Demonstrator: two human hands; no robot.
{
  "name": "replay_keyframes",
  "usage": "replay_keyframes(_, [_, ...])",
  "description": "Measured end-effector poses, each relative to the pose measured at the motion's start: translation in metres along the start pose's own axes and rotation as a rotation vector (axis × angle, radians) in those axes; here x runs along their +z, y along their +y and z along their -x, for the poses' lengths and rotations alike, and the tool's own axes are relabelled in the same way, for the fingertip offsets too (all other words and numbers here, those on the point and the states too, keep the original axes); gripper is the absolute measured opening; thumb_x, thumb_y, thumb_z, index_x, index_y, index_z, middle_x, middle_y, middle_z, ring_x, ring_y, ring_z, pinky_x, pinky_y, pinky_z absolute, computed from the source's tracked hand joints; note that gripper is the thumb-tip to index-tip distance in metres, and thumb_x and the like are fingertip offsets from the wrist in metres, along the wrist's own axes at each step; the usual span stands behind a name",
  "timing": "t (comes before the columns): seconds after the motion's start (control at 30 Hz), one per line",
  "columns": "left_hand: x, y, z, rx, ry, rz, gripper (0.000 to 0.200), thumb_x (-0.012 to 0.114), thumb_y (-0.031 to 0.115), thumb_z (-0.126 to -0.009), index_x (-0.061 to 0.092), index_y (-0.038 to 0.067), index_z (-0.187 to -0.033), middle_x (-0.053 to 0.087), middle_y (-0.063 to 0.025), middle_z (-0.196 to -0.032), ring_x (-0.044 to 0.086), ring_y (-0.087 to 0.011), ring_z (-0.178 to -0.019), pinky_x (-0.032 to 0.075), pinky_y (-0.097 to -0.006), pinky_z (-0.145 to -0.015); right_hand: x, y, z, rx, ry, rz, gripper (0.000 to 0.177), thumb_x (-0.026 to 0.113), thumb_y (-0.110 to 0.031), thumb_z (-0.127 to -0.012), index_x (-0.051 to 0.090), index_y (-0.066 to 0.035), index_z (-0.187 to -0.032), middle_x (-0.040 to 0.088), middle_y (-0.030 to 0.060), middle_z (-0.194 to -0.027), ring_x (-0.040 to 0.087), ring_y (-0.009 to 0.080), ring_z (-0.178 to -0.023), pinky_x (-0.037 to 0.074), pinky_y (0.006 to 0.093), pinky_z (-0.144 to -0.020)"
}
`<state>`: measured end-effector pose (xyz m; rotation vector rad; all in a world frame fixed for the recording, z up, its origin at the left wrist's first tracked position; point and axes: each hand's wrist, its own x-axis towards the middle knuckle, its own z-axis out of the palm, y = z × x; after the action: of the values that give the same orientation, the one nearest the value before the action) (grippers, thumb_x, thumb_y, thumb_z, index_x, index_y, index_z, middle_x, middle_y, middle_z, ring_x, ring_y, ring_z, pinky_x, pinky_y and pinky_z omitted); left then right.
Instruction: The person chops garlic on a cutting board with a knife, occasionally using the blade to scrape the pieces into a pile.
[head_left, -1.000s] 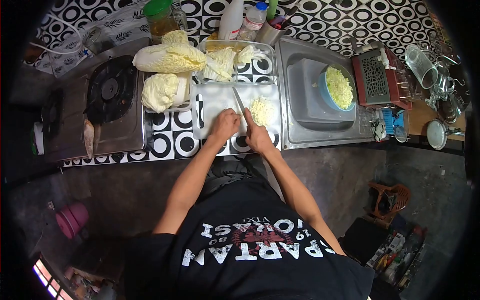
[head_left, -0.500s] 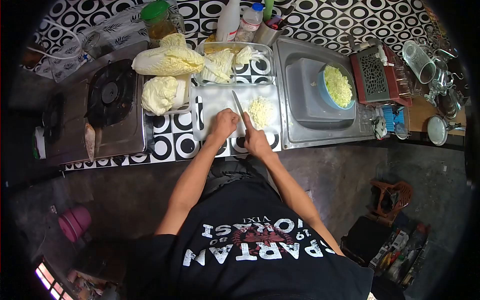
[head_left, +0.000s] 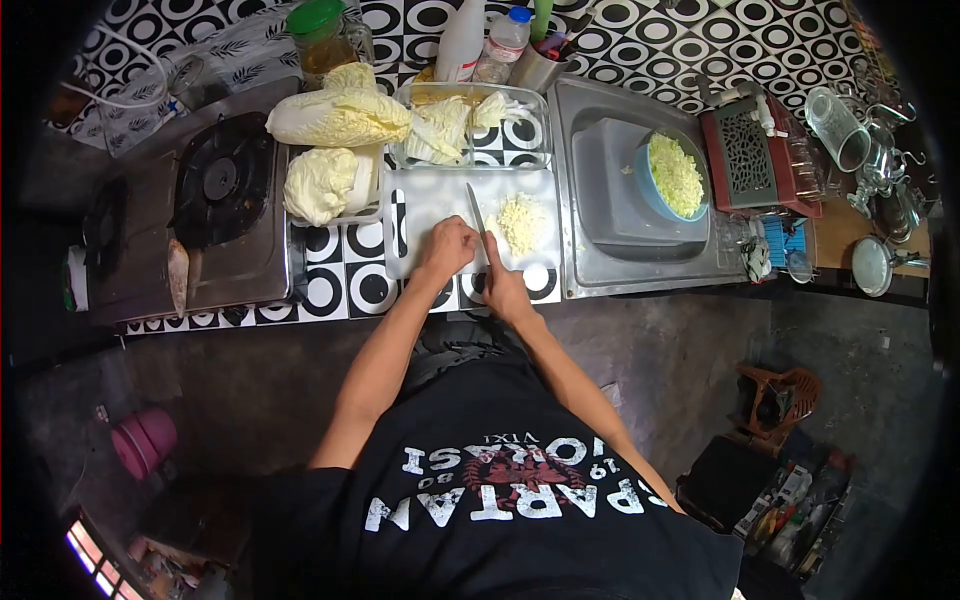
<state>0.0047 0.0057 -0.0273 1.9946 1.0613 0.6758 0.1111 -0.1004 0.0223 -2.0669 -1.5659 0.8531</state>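
My right hand (head_left: 507,294) is wrapped around the handle of a knife (head_left: 477,210), whose blade points away from me over a translucent cutting board (head_left: 425,190). Just left of the blade, my left hand (head_left: 450,245) is closed with its fingers curled down on the board; whatever lies under them is hidden. To the right of the knife sits a small heap of finely chopped pale cabbage (head_left: 520,224).
Behind the board stands a clear tray (head_left: 545,150) with cabbage leaves (head_left: 440,130). Whole napa cabbages (head_left: 335,120) lie at left beside the stove (head_left: 225,180). In the sink (head_left: 575,265) at right, a blue bowl (head_left: 655,190) of shredded cabbage rests on a grey tub (head_left: 610,160).
My right hand and the knife have shifted very slightly, the hand a little nearer to me. The left hand stays curled in place, and the chopped heap looks the same.
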Motion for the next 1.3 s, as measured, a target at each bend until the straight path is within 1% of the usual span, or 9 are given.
replay_keyframes(0.2, [-0.004,0.001,-0.006,-0.042,-0.049,-0.016,0.007,0.063,0.008,-0.069,0.069,0.006,-0.073,0.06,-0.0131,-0.074,0.061,-0.0293,-0.067,0.049,-0.0364,-0.063,-0.02,-0.001,-0.019,-0.018,-0.029,0.055,0.083,0.049,0.002,-0.072,0.012,-0.016,-0.144,0.06,0.0244,-0.068,0.059,0.0439,-0.064,0.047,0.0518,-0.064])
replay_keyframes(0.23, [-0.004,0.001,-0.006,-0.041,-0.042,0.019,0.007,0.063,0.006,-0.069,0.069,0.006,-0.073,0.06,-0.0132,-0.074,0.061,-0.0293,-0.067,0.049,-0.0364,-0.063,-0.026,-0.006,-0.017,0.0,-0.058,-0.006,0.076,0.046,0.001,-0.077,0.014,-0.017,-0.144,0.058,0.0282,-0.07,0.058,0.0467,-0.067,0.045,0.0518,-0.065])
replay_keyframes(0.53, [-0.004,0.002,-0.002,-0.094,-0.048,0.009,0.007,0.063,0.003,-0.069,0.069,0.005,-0.073,0.061,-0.0138,-0.075,0.062,-0.0296,-0.071,0.05,-0.0362,-0.066,-0.004,0.001,-0.003,0.105,-0.063,0.039,0.078,0.046,0.0,-0.078,0.009,-0.016,-0.144,0.058,0.0287,-0.07,0.058,0.046,-0.066,0.044,0.0534,-0.065])
replay_keyframes(0.6, [-0.003,0.005,-0.008,-0.09,-0.053,-0.009,0.007,0.063,0.003,-0.069,0.069,0.005,-0.073,0.061,-0.0142,-0.076,0.062,-0.0295,-0.071,0.05,-0.0362,-0.066,-0.015,0.002,-0.009,-0.024,-0.028,0.025,0.077,0.045,-0.001,-0.078,0.009,-0.015,-0.144,0.058,0.0293,-0.07,0.057,0.0466,-0.066,0.043,0.054,-0.065])
replay_keyframes(0.67, [-0.005,0.008,-0.004,-0.102,-0.022,0.045,0.011,0.057,0.001,-0.065,0.067,0.004,-0.068,0.06,-0.0175,-0.076,0.06,-0.0355,-0.07,0.048,-0.0397,-0.066,-0.018,-0.003,-0.006,-0.007,-0.05,0.009,0.077,0.046,-0.001,-0.078,0.009,-0.016,-0.144,0.058,0.0302,-0.07,0.057,0.0471,-0.066,0.043,0.0549,-0.065])
replay_keyframes(0.8, [-0.003,0.008,-0.002,-0.137,-0.042,-0.023,0.007,0.063,0.004,-0.07,0.069,0.005,-0.073,0.062,-0.0145,-0.077,0.062,-0.0304,-0.073,0.05,-0.0372,-0.068,0.005,0.002,0.013,-0.013,0.013,0.0,0.078,0.046,0.0,-0.078,0.008,-0.017,-0.145,0.057,0.0291,-0.067,0.057,0.0461,-0.064,0.044,0.0529,-0.063])
replay_keyframes(1.03, [-0.005,0.017,0.001,-0.078,-0.006,-0.034,0.007,0.06,0.007,-0.069,0.065,0.003,-0.071,0.059,-0.0165,-0.078,0.057,-0.0347,-0.075,0.047,-0.0415,-0.07,-0.03,-0.012,-0.003,0.045,-0.091,0.002,0.074,0.046,-0.002,-0.08,0.012,-0.016,-0.143,0.057,0.0311,-0.07,0.057,0.0476,-0.068,0.044,0.0534,-0.067])
replay_keyframes(1.27, [0.0,0.01,0.005,-0.005,0.043,-0.066,0.01,0.06,0.011,-0.073,0.063,0.002,-0.07,0.057,-0.0163,-0.075,0.056,-0.0345,-0.074,0.046,-0.0432,-0.068,0.012,0.005,0.014,0.053,-0.007,-0.011,0.076,0.046,-0.001,-0.078,0.012,-0.017,-0.144,0.056,0.0284,-0.064,0.055,0.0475,-0.062,0.044,0.0532,-0.063])
replay_keyframes(1.3, [-0.003,0.01,0.003,-0.006,0.044,-0.07,0.01,0.06,0.011,-0.073,0.063,0.002,-0.07,0.057,-0.0163,-0.075,0.056,-0.0345,-0.074,0.046,-0.0432,-0.068,0.01,0.007,0.01,-0.022,0.033,-0.02,0.077,0.046,-0.001,-0.078,0.011,-0.017,-0.144,0.056,0.029,-0.065,0.056,0.0473,-0.062,0.044,0.0533,-0.064])
